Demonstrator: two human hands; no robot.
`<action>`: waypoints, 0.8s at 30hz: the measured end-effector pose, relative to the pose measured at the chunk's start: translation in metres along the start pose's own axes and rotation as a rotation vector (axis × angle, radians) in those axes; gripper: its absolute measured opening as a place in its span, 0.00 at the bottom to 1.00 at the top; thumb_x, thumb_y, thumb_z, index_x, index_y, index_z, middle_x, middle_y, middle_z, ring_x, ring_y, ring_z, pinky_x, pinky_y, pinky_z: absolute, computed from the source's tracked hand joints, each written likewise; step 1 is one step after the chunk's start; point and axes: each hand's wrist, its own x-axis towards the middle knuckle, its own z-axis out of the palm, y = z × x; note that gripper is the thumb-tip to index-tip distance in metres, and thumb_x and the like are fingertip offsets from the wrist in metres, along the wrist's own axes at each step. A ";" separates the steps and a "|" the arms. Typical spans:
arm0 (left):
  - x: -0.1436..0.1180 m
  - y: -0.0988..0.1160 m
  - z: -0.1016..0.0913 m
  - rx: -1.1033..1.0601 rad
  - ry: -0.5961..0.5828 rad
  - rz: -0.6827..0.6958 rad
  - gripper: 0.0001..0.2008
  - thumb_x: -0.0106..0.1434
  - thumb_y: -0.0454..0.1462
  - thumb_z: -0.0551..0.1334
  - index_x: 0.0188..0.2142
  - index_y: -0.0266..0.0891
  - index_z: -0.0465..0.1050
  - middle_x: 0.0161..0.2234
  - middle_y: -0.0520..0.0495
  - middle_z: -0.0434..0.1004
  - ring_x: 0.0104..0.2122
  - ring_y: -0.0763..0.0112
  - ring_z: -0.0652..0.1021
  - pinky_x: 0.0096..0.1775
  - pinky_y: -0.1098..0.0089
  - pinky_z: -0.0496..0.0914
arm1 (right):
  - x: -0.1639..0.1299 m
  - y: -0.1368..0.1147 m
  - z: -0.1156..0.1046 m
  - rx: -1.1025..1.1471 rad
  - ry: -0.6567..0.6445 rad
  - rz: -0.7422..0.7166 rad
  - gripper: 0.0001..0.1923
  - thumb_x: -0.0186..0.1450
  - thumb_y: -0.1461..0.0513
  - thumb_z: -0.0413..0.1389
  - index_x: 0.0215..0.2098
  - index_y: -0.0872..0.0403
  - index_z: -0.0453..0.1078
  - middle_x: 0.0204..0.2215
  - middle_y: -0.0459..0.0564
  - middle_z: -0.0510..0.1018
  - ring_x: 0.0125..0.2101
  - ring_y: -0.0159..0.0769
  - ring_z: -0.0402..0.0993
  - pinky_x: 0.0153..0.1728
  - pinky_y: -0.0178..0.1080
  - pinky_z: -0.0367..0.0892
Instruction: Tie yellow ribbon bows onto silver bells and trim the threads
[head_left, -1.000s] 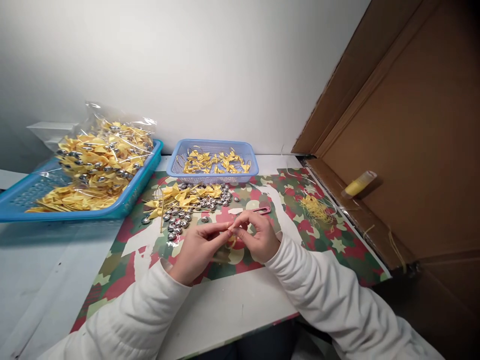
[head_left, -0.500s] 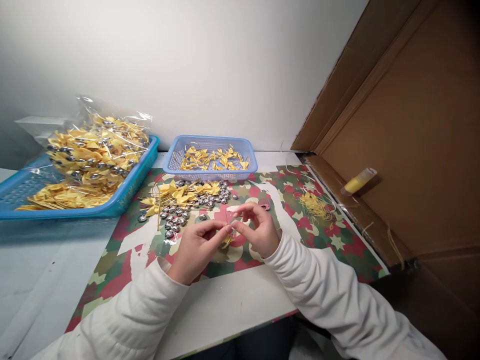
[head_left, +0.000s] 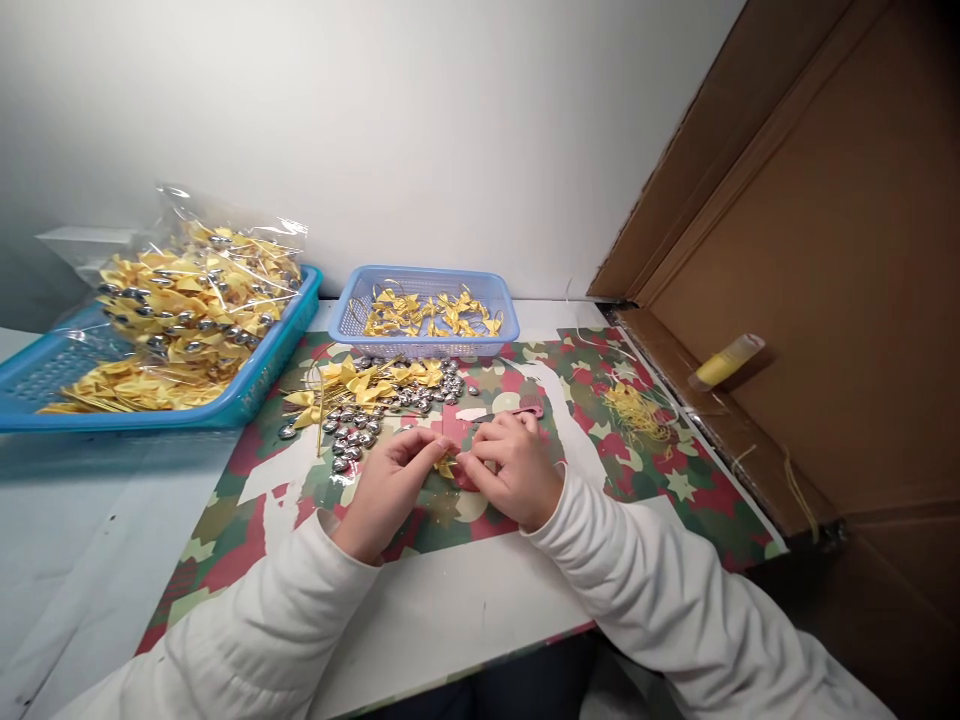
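Close together over the middle of the patterned mat, both my hands work at fingertip level. My left hand [head_left: 397,488] pinches, thumb against forefinger, at a small yellow ribbon bow [head_left: 445,467] that shows just below the fingertips. A thin thread seems to rise from the pinch. My right hand [head_left: 516,470] is closed beside it, fingers curled and thumb tip near the left fingertips; what it grips is too small to make out. Just beyond lie silver bells [head_left: 352,440] in a loose pile and several yellow ribbon bows [head_left: 360,382] with gold cords.
A blue basket [head_left: 349,335] of yellow bows stands at the back. On the left, a larger blue basket [head_left: 259,375] bears a clear bag [head_left: 199,285] of bows with bells. A pink-handled tool [head_left: 534,410], yellow thread scraps [head_left: 634,412] and a yellow tube [head_left: 726,362] lie rightward, near cardboard [head_left: 810,260].
My right hand's raised fingers have curled down and closed, and its thumb has drawn slightly away from the left fingertips. My left hand keeps its pinch, a little higher.
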 end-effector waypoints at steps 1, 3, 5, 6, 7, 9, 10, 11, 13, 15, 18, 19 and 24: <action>0.000 0.002 0.000 0.005 0.002 -0.002 0.10 0.55 0.43 0.64 0.24 0.39 0.75 0.24 0.51 0.75 0.26 0.70 0.72 0.29 0.73 0.66 | 0.000 0.000 0.002 0.011 0.005 0.041 0.13 0.62 0.62 0.58 0.19 0.54 0.69 0.23 0.44 0.75 0.31 0.34 0.64 0.40 0.45 0.50; 0.000 0.004 0.000 0.026 0.002 0.001 0.10 0.56 0.42 0.62 0.23 0.39 0.74 0.21 0.51 0.72 0.24 0.71 0.70 0.27 0.73 0.66 | 0.001 0.000 0.004 0.070 0.043 0.113 0.07 0.57 0.64 0.62 0.23 0.53 0.69 0.26 0.44 0.76 0.33 0.36 0.67 0.41 0.44 0.53; -0.001 0.005 0.000 0.049 -0.004 0.008 0.11 0.56 0.42 0.60 0.21 0.39 0.72 0.20 0.52 0.69 0.23 0.71 0.68 0.26 0.73 0.65 | 0.002 0.000 0.006 0.187 0.100 0.126 0.06 0.54 0.65 0.63 0.29 0.52 0.70 0.31 0.46 0.77 0.36 0.38 0.69 0.41 0.43 0.57; -0.002 0.005 0.000 0.058 -0.010 0.010 0.11 0.56 0.42 0.60 0.21 0.39 0.71 0.20 0.52 0.68 0.23 0.71 0.68 0.26 0.73 0.64 | 0.003 0.000 0.006 0.255 0.121 0.106 0.06 0.55 0.65 0.62 0.31 0.52 0.70 0.33 0.47 0.77 0.37 0.39 0.70 0.42 0.43 0.59; -0.002 0.004 -0.001 0.065 -0.018 0.012 0.11 0.56 0.42 0.59 0.21 0.39 0.70 0.20 0.52 0.68 0.23 0.71 0.68 0.26 0.73 0.64 | 0.003 0.000 0.007 0.319 0.127 0.074 0.06 0.57 0.65 0.60 0.33 0.52 0.70 0.34 0.48 0.77 0.38 0.39 0.70 0.42 0.42 0.60; -0.002 0.003 -0.001 0.076 -0.041 0.017 0.12 0.56 0.42 0.59 0.21 0.39 0.69 0.21 0.52 0.69 0.25 0.71 0.68 0.27 0.73 0.65 | 0.004 0.000 0.007 0.416 0.107 0.013 0.04 0.60 0.65 0.58 0.35 0.51 0.69 0.36 0.48 0.77 0.40 0.39 0.71 0.44 0.42 0.62; -0.002 0.002 -0.001 0.079 -0.050 0.022 0.11 0.56 0.42 0.59 0.21 0.39 0.69 0.22 0.52 0.69 0.25 0.71 0.68 0.27 0.73 0.65 | 0.005 0.001 0.007 0.443 0.093 -0.002 0.04 0.61 0.66 0.58 0.34 0.51 0.69 0.35 0.48 0.77 0.40 0.39 0.70 0.44 0.42 0.62; -0.002 0.001 -0.001 0.081 -0.054 0.031 0.11 0.56 0.42 0.59 0.21 0.39 0.69 0.22 0.52 0.68 0.25 0.71 0.68 0.28 0.73 0.64 | 0.005 0.001 0.007 0.459 0.081 -0.006 0.04 0.61 0.66 0.58 0.33 0.51 0.69 0.35 0.48 0.76 0.40 0.39 0.70 0.44 0.42 0.62; -0.002 0.000 -0.001 0.091 -0.054 0.048 0.11 0.56 0.42 0.59 0.21 0.39 0.68 0.22 0.53 0.67 0.25 0.71 0.68 0.27 0.74 0.64 | 0.005 0.002 0.007 0.471 0.062 -0.001 0.05 0.61 0.66 0.58 0.31 0.51 0.67 0.33 0.47 0.75 0.39 0.38 0.69 0.44 0.41 0.62; -0.001 0.000 -0.001 0.108 -0.062 0.055 0.12 0.57 0.42 0.58 0.20 0.39 0.68 0.21 0.53 0.66 0.24 0.71 0.67 0.27 0.74 0.64 | 0.005 0.004 0.007 0.459 0.031 0.002 0.06 0.61 0.66 0.59 0.30 0.51 0.66 0.33 0.46 0.75 0.39 0.38 0.68 0.45 0.41 0.62; -0.001 0.000 -0.002 0.161 -0.085 0.074 0.14 0.58 0.44 0.58 0.21 0.39 0.68 0.21 0.52 0.67 0.24 0.71 0.67 0.27 0.73 0.63 | 0.004 0.005 0.007 0.415 -0.042 0.017 0.06 0.63 0.65 0.59 0.30 0.52 0.66 0.33 0.46 0.73 0.39 0.37 0.67 0.44 0.40 0.62; -0.001 -0.001 -0.003 0.183 -0.092 0.086 0.14 0.58 0.44 0.58 0.21 0.39 0.68 0.22 0.52 0.67 0.25 0.71 0.68 0.28 0.73 0.64 | 0.004 0.006 0.007 0.406 -0.060 0.027 0.06 0.64 0.65 0.58 0.30 0.52 0.65 0.33 0.46 0.73 0.40 0.37 0.66 0.44 0.40 0.61; 0.000 -0.004 -0.005 0.250 -0.122 0.174 0.14 0.60 0.43 0.57 0.22 0.40 0.70 0.27 0.49 0.73 0.30 0.67 0.72 0.34 0.70 0.67 | 0.004 0.008 0.010 0.404 -0.057 0.062 0.07 0.67 0.64 0.54 0.30 0.52 0.64 0.33 0.47 0.72 0.39 0.37 0.65 0.44 0.40 0.61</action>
